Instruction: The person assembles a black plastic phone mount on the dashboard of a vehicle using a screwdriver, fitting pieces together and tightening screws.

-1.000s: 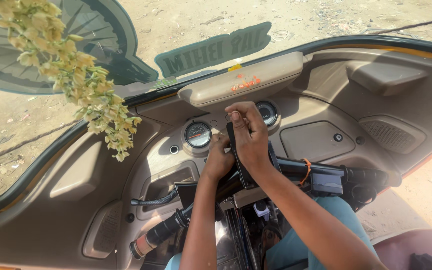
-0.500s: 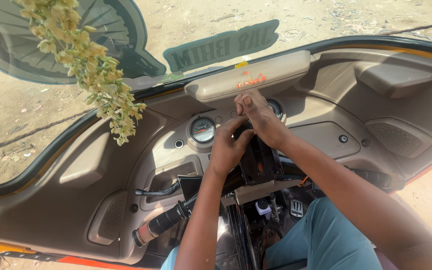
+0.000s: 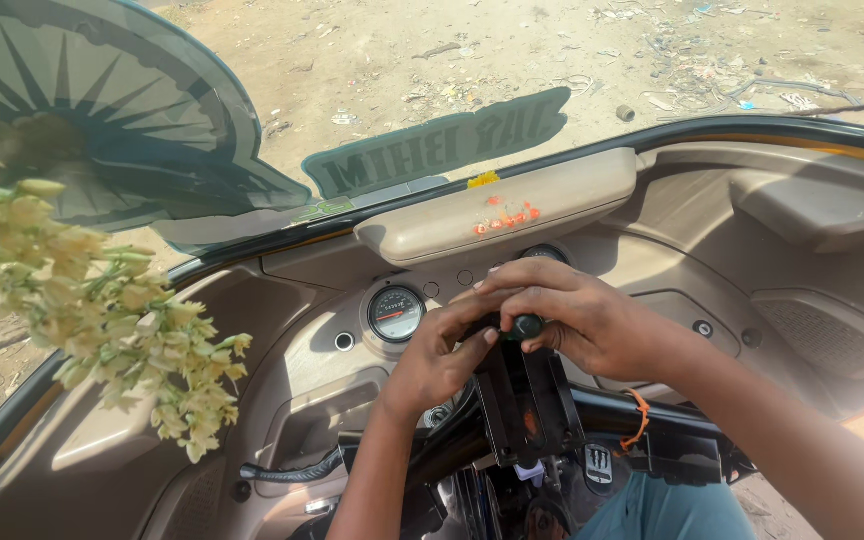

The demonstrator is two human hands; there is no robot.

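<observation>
Above black bracket [image 3: 522, 400], upright knob [image 3: 526, 326] pinched by both hands: left hand [image 3: 439, 358], right hand [image 3: 577, 318]

Hard daylight pours through the windshield [image 3: 652, 60] — the ground outside looks washed out, nearly glaring. The beige dashboard [image 3: 282, 400] sits in softer shade. The flower garland [image 3: 102, 310] at the left is overexposed and slightly blurred — edges bend with wide-angle distortion.

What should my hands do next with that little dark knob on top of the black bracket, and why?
Probably keep turning the dark knob with the right hand while the left hand steadies the black bracket. Both hands already meet at the knob, right fingers curled over it, and the bracket stands upright over the handlebar area, so a small twist seems the natural move. Whether it is tight cannot be told.
</observation>
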